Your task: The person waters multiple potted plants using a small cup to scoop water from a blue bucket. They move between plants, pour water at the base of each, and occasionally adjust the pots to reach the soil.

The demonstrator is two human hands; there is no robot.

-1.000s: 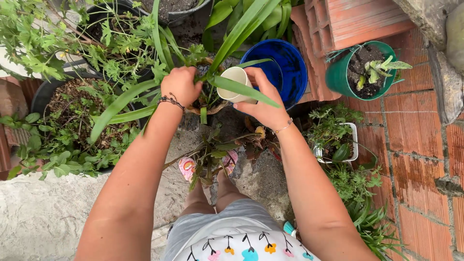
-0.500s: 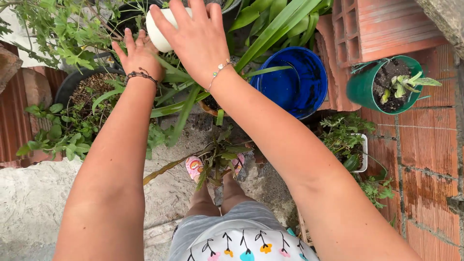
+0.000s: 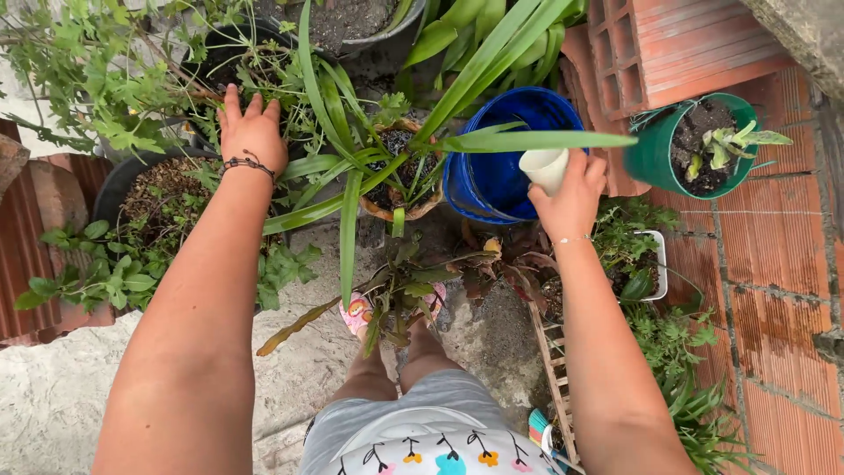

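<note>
Brick-walled garden corner, white cup (image 3: 544, 167) in right hand (image 3: 570, 198) beside blue bucket (image 3: 501, 163).

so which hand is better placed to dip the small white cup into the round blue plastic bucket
Right, most likely. The right hand already grips the small white cup at the rim of the round blue plastic bucket. The left hand is spread among leaves, well away from it.
</note>
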